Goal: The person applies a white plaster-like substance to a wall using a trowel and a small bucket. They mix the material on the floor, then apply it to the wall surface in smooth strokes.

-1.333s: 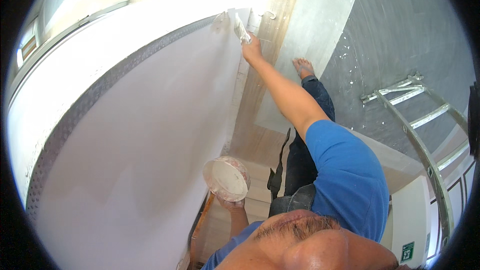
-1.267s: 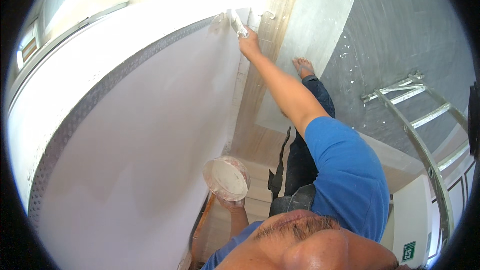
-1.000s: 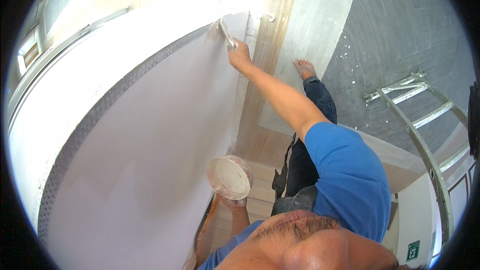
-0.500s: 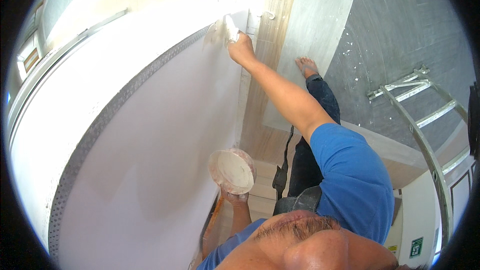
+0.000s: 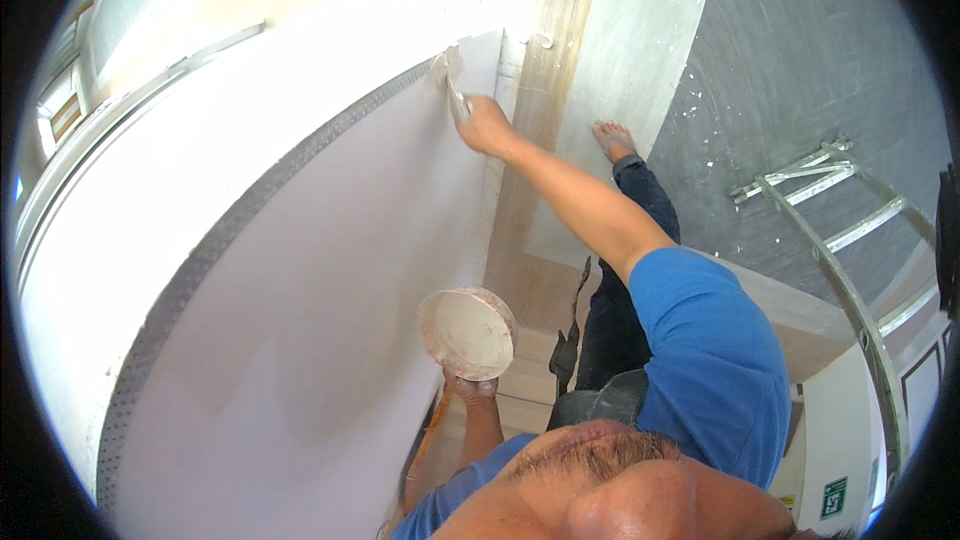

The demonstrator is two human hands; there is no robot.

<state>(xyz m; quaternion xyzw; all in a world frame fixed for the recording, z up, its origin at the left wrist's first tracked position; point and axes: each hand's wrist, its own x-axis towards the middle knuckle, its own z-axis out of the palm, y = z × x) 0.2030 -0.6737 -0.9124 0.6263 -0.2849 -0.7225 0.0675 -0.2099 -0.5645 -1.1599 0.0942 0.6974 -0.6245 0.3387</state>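
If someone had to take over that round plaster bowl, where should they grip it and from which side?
Best from below, where the left hand now holds the bowl: under its base, fingers cupping the bottom. Its wide, open mouth is full of white compound and tilted toward the camera, so a grip over the rim would probably foul the plaster. The right hand is busy with the putty knife.
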